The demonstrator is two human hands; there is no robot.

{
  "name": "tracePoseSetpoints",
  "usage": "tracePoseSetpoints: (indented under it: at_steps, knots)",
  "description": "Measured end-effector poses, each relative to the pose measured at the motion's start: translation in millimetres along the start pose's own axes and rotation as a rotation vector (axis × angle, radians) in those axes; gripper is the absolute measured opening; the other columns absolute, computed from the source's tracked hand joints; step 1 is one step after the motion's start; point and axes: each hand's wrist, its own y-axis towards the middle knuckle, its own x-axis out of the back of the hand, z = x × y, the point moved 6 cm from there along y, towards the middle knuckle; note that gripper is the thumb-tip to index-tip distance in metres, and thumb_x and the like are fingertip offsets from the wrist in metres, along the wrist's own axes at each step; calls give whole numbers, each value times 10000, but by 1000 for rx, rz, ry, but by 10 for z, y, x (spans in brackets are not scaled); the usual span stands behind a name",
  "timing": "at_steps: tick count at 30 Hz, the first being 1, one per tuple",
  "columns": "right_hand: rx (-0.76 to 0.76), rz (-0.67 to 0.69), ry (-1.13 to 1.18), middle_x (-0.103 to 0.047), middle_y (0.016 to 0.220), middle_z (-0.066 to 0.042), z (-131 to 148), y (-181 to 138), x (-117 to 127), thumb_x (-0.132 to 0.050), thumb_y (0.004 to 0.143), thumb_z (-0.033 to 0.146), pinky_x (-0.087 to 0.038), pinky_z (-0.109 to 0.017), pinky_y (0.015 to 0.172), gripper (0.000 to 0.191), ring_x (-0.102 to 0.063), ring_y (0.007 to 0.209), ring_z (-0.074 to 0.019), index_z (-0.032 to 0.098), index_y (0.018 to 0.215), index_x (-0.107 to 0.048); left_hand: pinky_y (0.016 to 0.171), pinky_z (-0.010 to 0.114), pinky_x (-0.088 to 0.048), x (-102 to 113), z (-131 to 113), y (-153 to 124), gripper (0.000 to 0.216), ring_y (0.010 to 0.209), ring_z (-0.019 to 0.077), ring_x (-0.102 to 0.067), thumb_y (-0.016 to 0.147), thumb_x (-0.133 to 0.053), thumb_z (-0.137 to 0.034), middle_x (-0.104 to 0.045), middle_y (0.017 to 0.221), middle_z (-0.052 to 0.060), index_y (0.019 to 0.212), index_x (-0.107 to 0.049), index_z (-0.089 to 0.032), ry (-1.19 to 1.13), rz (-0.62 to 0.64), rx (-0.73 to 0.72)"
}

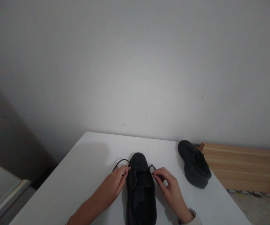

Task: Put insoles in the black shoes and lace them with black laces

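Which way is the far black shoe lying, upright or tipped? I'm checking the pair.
Tipped: the far shoe leans on its side, thick sole facing outward.

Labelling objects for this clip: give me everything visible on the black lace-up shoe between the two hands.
The black lace-up shoe looks matte, like dull leather or suede, with a rounded toe. It lies sole-down on the white table, toe pointing away toward the wall, heel cut off by the picture's lower edge. Thin black laces cross its front; one end loops out left. The left hand and right hand each pinch a lace at its sides.
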Motion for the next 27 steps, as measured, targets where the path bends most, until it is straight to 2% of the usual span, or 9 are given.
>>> tracePoseSetpoints:
  at_steps: [8,11,14,16,20,24,27]
  knots:
    - [8,-1,-6,-686,848,-54,-28,-9,-8,-583,970,390,-490,-292,660,230,-618,743,-194,210,903,-710,869,383,-578,-62,-10,24,205,979,228,-702,1000,-342,-179,-723,1052,90,1034,-542,-213,53,-83,-60]
    - [10,-5,-10,-689,853,-59,-34,-12,-14,-579,972,395,-496,-296,657,239,-620,743,-196,209,905,-713,945,432,-557,-71,-17,25,213,934,226,-699,995,-363,-174,-717,997,73,1042,-569,-209,81,-113,-78]
    - [14,-11,-18,-696,862,-73,-14,-10,-16,-571,976,400,-503,-304,657,251,-630,759,-207,206,911,-715,1058,509,-482,-67,-28,29,206,944,231,-696,987,-385,-163,-722,1007,73,1035,-580,-206,104,-132,-89]
    - [21,-14,-23,-695,859,-78,11,-7,-11,-565,979,399,-506,-309,657,255,-633,758,-210,204,909,-713,1078,522,-465,-68,-49,35,214,958,231,-694,974,-393,-135,-725,1023,74,1044,-582,-207,165,-124,-118]
    - [44,-13,-30,-684,847,-70,68,-2,3,-562,982,379,-506,-308,659,236,-628,740,-202,209,903,-704,1037,508,-495,-76,-75,47,228,948,241,-690,940,-419,-90,-730,1006,76,1045,-592,-197,290,-88,-181]
    - [60,-7,-38,-685,855,-66,109,9,-11,-558,985,354,-506,-305,660,212,-627,742,-200,217,909,-701,1025,502,-489,-78,-82,67,233,954,248,-681,933,-444,-80,-733,1016,69,1036,-615,-202,312,-70,-206]
    - [67,-10,-47,-682,865,-61,119,18,-31,-551,988,325,-505,-304,665,192,-628,752,-198,224,924,-702,950,460,-520,-76,-120,89,208,966,251,-660,946,-474,-94,-721,1044,70,1031,-633,-198,311,-73,-221]
